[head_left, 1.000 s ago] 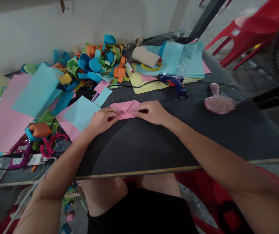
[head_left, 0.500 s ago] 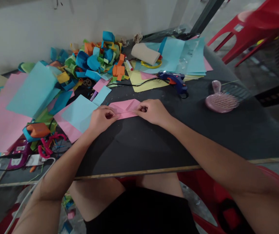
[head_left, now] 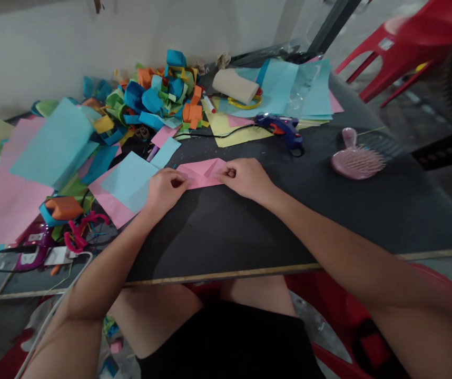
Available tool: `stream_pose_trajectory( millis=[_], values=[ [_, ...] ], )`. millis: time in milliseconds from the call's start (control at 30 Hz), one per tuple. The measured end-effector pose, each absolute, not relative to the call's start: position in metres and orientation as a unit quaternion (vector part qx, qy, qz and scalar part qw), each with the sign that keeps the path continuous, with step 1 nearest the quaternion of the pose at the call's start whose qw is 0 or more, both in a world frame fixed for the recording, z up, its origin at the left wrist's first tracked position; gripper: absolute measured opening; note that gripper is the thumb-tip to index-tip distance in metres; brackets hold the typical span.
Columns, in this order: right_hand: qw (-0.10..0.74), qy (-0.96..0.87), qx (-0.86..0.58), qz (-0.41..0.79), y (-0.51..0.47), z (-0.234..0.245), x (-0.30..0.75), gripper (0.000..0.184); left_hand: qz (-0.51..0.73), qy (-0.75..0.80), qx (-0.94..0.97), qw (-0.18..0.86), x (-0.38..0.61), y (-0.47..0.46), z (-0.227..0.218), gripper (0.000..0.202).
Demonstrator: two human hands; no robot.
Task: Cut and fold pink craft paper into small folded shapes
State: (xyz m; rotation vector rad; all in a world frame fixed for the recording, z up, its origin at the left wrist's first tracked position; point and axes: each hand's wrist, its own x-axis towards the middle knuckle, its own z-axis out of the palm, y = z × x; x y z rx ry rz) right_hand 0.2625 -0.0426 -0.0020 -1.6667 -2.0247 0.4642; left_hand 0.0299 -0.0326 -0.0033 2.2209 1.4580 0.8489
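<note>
A folded pink paper [head_left: 204, 172] lies on the black table [head_left: 249, 226] in front of me. My left hand [head_left: 165, 190] pinches its left end with curled fingers. My right hand [head_left: 245, 179] pinches its right end, fingers closed on the fold. Both hands rest on the tabletop, the paper stretched between them.
A light blue sheet [head_left: 129, 181] on a pink sheet lies just left of my left hand. Behind are a heap of folded coloured paper pieces [head_left: 158, 100], a blue glue gun [head_left: 283, 129], a paper roll [head_left: 236, 86] and a pink hairbrush [head_left: 356, 160]. A red chair [head_left: 403, 37] stands at right.
Both hands stayed on the pink paper, fingers curling tighter on its ends. The view shifted slightly.
</note>
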Motion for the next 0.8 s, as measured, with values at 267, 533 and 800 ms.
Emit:
stream_pose_trajectory(
  millis=[267, 533, 800],
  values=[
    [0.247, -0.74, -0.606, 0.157, -0.042, -0.005, 0.265, 0.028, 0.294, 0.512, 0.789, 0.167, 0.032, -0.034, -0.002, 0.018],
    [0.266, -0.74, -0.599, 0.155, -0.041, -0.008, 0.265, 0.035, 0.242, 0.54, 0.791, 0.154, 0.035, -0.037, 0.0, 0.017],
    [0.251, -0.734, -0.616, 0.136, -0.046, -0.004, 0.261, 0.028, 0.252, 0.528, 0.805, 0.091, 0.038, -0.044, 0.0, 0.014]
  ],
)
